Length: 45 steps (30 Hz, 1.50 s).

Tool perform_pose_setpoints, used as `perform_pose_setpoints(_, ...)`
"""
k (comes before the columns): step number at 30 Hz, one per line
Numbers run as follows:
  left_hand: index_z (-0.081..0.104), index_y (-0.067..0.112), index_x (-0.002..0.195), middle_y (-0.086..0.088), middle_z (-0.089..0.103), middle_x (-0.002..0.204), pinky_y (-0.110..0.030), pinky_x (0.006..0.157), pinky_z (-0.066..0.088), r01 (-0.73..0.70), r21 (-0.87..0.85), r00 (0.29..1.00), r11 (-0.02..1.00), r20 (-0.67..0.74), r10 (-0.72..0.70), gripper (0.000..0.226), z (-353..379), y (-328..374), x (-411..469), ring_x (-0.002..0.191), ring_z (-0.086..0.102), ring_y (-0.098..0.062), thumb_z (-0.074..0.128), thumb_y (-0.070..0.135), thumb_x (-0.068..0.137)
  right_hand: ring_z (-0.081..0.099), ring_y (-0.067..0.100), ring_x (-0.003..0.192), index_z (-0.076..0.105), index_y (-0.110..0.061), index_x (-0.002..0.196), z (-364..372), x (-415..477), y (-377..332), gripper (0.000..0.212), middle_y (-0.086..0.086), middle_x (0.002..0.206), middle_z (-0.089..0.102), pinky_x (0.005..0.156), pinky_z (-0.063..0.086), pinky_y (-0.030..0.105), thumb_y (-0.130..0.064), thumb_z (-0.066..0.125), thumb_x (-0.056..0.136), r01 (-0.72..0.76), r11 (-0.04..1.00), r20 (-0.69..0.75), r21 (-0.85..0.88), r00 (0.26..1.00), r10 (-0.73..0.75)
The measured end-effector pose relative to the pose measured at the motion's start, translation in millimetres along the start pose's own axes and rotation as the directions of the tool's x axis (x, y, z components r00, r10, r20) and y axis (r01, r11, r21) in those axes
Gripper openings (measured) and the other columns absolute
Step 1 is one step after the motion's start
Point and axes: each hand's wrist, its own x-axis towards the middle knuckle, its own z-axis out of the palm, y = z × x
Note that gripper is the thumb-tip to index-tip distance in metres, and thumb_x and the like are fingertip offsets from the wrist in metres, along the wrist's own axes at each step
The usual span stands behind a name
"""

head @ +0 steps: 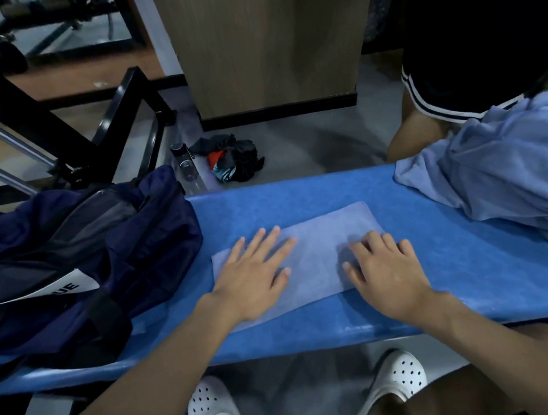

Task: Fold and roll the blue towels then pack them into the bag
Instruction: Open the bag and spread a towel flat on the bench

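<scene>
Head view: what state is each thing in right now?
folded towel, flat on the bench, not yet rolled.
left hand, flat, pressing the towel.
right hand, fingers bent, resting on the towel.
bag, lying open beside the towel.
towel pile, unfolded, heaped.
bottle, capped, on the floor.

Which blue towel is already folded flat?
The towel under the left hand and right hand; the others lie crumpled in a heap on the right.
</scene>
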Motion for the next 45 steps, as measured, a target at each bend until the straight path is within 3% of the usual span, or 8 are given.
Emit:
perform_pose_setpoints(9,0.011,0.028,0.158,-0.011,0.012,0.163,-0.046,0.113,0.026,0.124,0.18,0.99,0.976,0.047,-0.134,0.065,-16.2,20.0,-17.4,0.143,0.025,-0.031,0.007,0.054,0.099,0.053,0.027,0.11,0.061,-0.02,0.119,5.5,33.8,-9.4,0.056,0.002,0.125,0.056,0.089,0.033,0.049,-0.051,0.025,0.091,0.096,0.994,0.118,0.049,0.988,-0.101)
perform_pose_setpoints(13,0.003,0.03,0.159,0.001,-0.009,0.167,-0.041,0.123,0.008,-0.023,0.062,0.999,0.998,0.049,0.02,0.063,-12.0,6.1,-6.1,0.153,-0.006,-0.018,0.011,0.052,0.1,0.054,0.025,0.097,0.066,-0.022,0.11,2.7,22.1,-18.5,0.052,0.002,0.116,0.059,0.077,0.04,0.041,-0.051,0.028,0.089,0.044,0.996,0.089,0.073,0.995,-0.05)
perform_pose_setpoints(18,-0.008,0.028,0.158,-0.002,-0.016,0.166,-0.049,0.122,0.009,0.073,0.096,0.987,0.993,0.137,-0.086,0.067,-5.7,21.2,-18.1,0.153,-0.012,-0.02,0.003,0.056,0.098,0.044,0.018,0.124,0.053,-0.026,0.129,4.2,36.8,-21.4,0.066,-0.004,0.137,0.047,0.102,0.028,0.043,-0.055,0.01,0.089,0.056,0.978,0.132,0.199,0.988,-0.084)
perform_pose_setpoints(24,0.047,0.026,0.135,-0.005,0.047,0.133,-0.042,0.099,0.036,0.093,0.041,0.995,0.995,0.017,-0.094,0.043,-29.9,30.3,-21.1,0.121,0.047,-0.029,0.031,0.047,0.102,0.013,0.011,0.147,0.036,-0.024,0.143,8.2,66.8,-28.3,0.051,-0.007,0.157,0.023,0.118,0.0,0.046,-0.047,0.034,0.098,0.199,0.943,0.208,0.267,0.943,-0.258)
perform_pose_setpoints(27,0.045,0.023,0.139,0.0,0.043,0.134,-0.039,0.099,0.038,0.143,-0.152,0.984,0.978,-0.088,-0.158,0.042,-26.2,5.5,-8.1,0.121,0.045,-0.026,0.04,0.038,0.1,0.007,0.008,0.148,0.035,-0.026,0.145,7.0,68.5,-23.2,0.051,-0.01,0.159,0.02,0.118,-0.001,0.045,-0.043,0.044,0.098,0.169,0.923,0.229,0.345,0.939,-0.258)
perform_pose_setpoints(35,0.05,0.011,0.14,-0.002,0.059,0.126,-0.032,0.088,0.048,0.27,-0.704,0.873,0.657,-0.109,-0.476,0.05,-20.4,-32.7,43.4,0.103,0.059,-0.02,0.061,0.033,0.096,0.052,0.028,0.112,0.048,-0.016,0.125,3.9,99.8,-25.3,0.038,0.003,0.111,0.06,0.092,0.034,0.043,-0.035,0.055,0.094,-0.281,0.834,0.208,0.475,0.957,0.204)
perform_pose_setpoints(40,0.049,0.021,0.082,-0.005,0.055,0.078,-0.03,0.068,0.038,0.308,-0.757,0.834,0.576,-0.077,-0.546,0.023,-23.5,-41.6,80.2,0.073,0.046,-0.017,0.069,0.029,0.089,0.056,0.027,0.1,0.054,-0.014,0.111,11.5,121.6,-20.3,0.032,0.0,0.09,0.066,0.083,0.03,0.037,-0.039,0.058,0.092,-0.377,0.781,0.242,0.499,0.925,0.291)
perform_pose_setpoints(45,0.056,0.004,0.073,-0.003,0.045,0.059,-0.032,0.054,0.034,0.42,-0.715,0.827,0.559,0.049,-0.559,0.025,-24.2,-51.2,105.0,0.056,0.041,-0.02,0.072,0.021,0.079,0.049,0.019,0.073,0.049,-0.018,0.072,15.5,134.7,-20.9,0.03,-0.008,0.066,0.053,0.075,0.025,0.035,-0.038,0.068,0.085,-0.437,0.755,0.312,0.488,0.896,0.317)
